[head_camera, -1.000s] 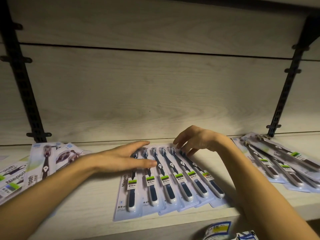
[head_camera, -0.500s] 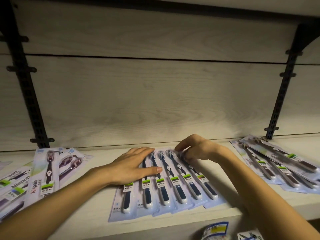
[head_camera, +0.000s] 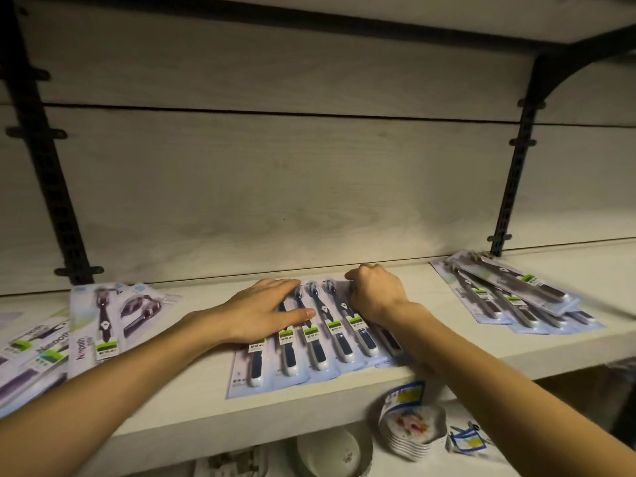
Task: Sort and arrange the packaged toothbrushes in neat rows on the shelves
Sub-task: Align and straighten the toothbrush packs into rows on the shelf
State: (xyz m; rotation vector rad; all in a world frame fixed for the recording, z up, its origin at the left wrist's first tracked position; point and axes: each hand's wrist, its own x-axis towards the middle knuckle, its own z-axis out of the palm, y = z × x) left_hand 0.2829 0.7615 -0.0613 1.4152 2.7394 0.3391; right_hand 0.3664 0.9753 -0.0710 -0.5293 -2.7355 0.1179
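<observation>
Left of the middle row, a loose heap of purple packs (head_camera: pixel 103 318) fanned at odd angles, untidied. Middle row of blue packaged toothbrushes (head_camera: pixel 320 339) lying flat and overlapping on the shelf (head_camera: pixel 516 356), handles toward the front lip. Left hand (head_camera: pixel 265 311) pressed flat on the row's left packs, fingers straight, pinning them. Right hand (head_camera: pixel 377 294) curled at the row's far right corner, seemingly pinching a pack's top edge; exact grip hidden.

Best done by keeping the left packs pinned while nudging the right ones square, tops level, overlap even. Near ends of the row close to the front lip, so push backward, not forward; bare shelf behind the row up to the back panel (head_camera: pixel 309 201). Right of the row, open shelf, then another skewed pile (head_camera: pixel 516 297).
</observation>
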